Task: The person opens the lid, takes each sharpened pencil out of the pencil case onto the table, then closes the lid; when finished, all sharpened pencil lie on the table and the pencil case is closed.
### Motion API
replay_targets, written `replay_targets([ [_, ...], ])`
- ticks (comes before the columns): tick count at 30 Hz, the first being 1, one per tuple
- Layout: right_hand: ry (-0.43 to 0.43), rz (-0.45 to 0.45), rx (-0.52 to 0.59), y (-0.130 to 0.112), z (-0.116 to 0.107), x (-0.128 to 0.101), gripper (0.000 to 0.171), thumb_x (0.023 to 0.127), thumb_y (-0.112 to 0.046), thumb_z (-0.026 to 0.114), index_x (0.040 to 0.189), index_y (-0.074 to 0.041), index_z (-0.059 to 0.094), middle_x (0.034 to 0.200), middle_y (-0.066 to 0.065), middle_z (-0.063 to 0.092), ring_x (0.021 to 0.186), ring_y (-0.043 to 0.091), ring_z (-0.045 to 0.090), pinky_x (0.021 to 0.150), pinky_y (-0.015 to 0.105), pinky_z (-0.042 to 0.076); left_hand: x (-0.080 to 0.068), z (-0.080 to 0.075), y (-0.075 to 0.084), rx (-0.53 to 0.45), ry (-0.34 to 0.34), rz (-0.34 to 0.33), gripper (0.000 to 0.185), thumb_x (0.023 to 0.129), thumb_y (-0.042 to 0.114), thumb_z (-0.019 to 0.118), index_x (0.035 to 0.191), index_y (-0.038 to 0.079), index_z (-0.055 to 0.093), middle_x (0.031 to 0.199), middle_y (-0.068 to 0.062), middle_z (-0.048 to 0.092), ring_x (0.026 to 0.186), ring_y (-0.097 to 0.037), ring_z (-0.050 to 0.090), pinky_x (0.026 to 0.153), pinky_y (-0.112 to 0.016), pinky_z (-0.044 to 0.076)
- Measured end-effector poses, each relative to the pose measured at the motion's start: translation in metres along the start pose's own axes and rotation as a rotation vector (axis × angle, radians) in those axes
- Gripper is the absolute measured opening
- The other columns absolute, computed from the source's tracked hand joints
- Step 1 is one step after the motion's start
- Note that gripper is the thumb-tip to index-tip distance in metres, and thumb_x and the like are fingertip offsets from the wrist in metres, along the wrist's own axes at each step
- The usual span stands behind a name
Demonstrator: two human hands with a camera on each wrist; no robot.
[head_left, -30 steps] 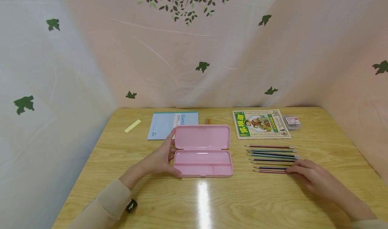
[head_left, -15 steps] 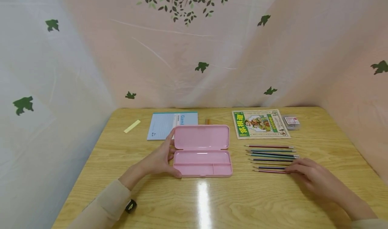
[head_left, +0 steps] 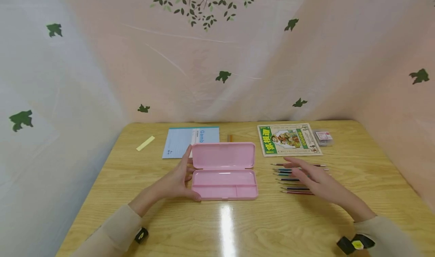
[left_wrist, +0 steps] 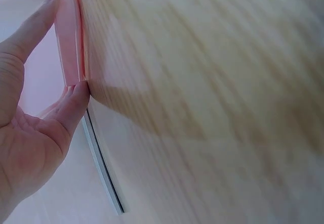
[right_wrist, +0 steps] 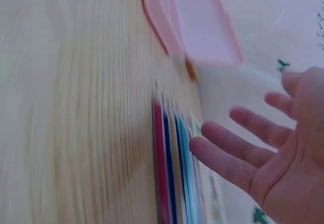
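Note:
A pink pencil case (head_left: 223, 171) lies open on the wooden table (head_left: 238, 226), its lid flat behind its tray. My left hand (head_left: 180, 177) rests against the case's left end, thumb at the near corner and fingers straight along the lid's edge (left_wrist: 68, 42). To the right lies a row of several striped pencils (head_left: 289, 179). My right hand (head_left: 314, 179) hovers flat over that row with its fingers spread (right_wrist: 238, 148), holding nothing. The pencils (right_wrist: 174, 178) show just below the fingers in the right wrist view.
A blue notebook (head_left: 188, 140) lies behind the case, partly under the lid. A yellow strip (head_left: 145, 143) is at the back left. A green picture booklet (head_left: 288, 139) and a small clear box (head_left: 323, 137) sit at the back right. Printed curtains surround the table.
My right hand has lifted off the pencils' right ends and swung left, and now hovers spread over the middle of the row. The left hand has stayed on the case.

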State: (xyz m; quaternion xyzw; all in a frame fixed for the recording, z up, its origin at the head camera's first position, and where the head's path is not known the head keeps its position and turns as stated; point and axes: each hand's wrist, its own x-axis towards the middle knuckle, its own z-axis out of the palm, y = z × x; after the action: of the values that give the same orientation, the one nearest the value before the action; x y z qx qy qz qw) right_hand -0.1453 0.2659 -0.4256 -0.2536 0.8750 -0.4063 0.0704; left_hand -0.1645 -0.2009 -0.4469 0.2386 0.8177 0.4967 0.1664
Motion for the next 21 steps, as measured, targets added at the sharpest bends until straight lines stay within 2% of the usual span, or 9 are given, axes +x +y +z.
replay_targets([
  [4, -0.082, 0.161, 0.349, -0.009, 0.018, 0.025, 0.054, 0.113, -0.033, 0.033, 0.163, -0.016, 0.019, 0.157, 0.026, 0.034, 0.130, 0.048, 0.050, 0.087, 0.045, 0.060, -0.001, 0.000, 0.000, -0.019, 0.005, -0.019, 0.157, 0.062, 0.017, 0.100, 0.156, 0.037, -0.024, 0.152, -0.012, 0.031, 0.131, -0.024, 0.052, 0.110, -0.048, 0.043],
  [6, -0.115, 0.247, 0.463, -0.014, 0.024, 0.036, 0.060, 0.112, -0.042, 0.031, 0.164, -0.019, 0.013, 0.162, 0.024, 0.024, 0.136, 0.050, 0.042, 0.088, 0.048, 0.059, -0.001, 0.000, 0.000, -0.033, 0.007, -0.015, 0.157, 0.062, 0.017, 0.100, 0.157, 0.036, -0.024, 0.152, -0.012, 0.031, 0.132, -0.025, 0.051, 0.111, -0.048, 0.043],
  [9, -0.155, 0.335, 0.573, -0.021, 0.032, 0.049, 0.067, 0.109, -0.051, 0.031, 0.164, -0.023, 0.006, 0.165, 0.022, 0.015, 0.143, 0.048, 0.033, 0.089, 0.051, 0.058, -0.001, 0.000, -0.002, -0.063, 0.009, -0.006, 0.156, 0.062, 0.014, 0.100, 0.158, 0.035, -0.022, 0.152, -0.013, 0.030, 0.132, -0.026, 0.051, 0.111, -0.047, 0.042],
  [14, -0.174, 0.378, 0.725, -0.028, 0.043, 0.061, 0.071, 0.108, -0.053, 0.033, 0.165, -0.022, 0.003, 0.165, 0.025, 0.011, 0.145, 0.051, 0.025, 0.087, 0.057, 0.057, -0.001, 0.000, -0.004, -0.082, 0.001, 0.019, 0.154, 0.063, 0.014, 0.100, 0.160, 0.034, -0.018, 0.149, -0.013, 0.032, 0.132, -0.027, 0.051, 0.111, -0.048, 0.042],
  [18, -0.215, 0.368, 0.824, -0.029, 0.051, 0.067, 0.068, 0.109, -0.051, 0.032, 0.164, -0.026, 0.000, 0.163, 0.028, 0.016, 0.143, 0.053, 0.027, 0.088, 0.061, 0.056, 0.000, 0.001, -0.004, -0.089, 0.002, 0.031, 0.153, 0.062, 0.012, 0.100, 0.160, 0.033, -0.017, 0.147, -0.013, 0.034, 0.132, -0.027, 0.051, 0.111, -0.047, 0.043],
  [21, -0.224, 0.363, 0.860, -0.029, 0.057, 0.071, 0.066, 0.110, -0.049, 0.031, 0.164, -0.028, 0.001, 0.160, 0.030, 0.024, 0.142, 0.051, 0.032, 0.089, 0.061, 0.055, 0.000, 0.002, -0.004, -0.103, 0.003, 0.043, 0.153, 0.062, 0.010, 0.099, 0.159, 0.037, -0.016, 0.146, -0.014, 0.035, 0.131, -0.027, 0.052, 0.110, -0.047, 0.044],
])
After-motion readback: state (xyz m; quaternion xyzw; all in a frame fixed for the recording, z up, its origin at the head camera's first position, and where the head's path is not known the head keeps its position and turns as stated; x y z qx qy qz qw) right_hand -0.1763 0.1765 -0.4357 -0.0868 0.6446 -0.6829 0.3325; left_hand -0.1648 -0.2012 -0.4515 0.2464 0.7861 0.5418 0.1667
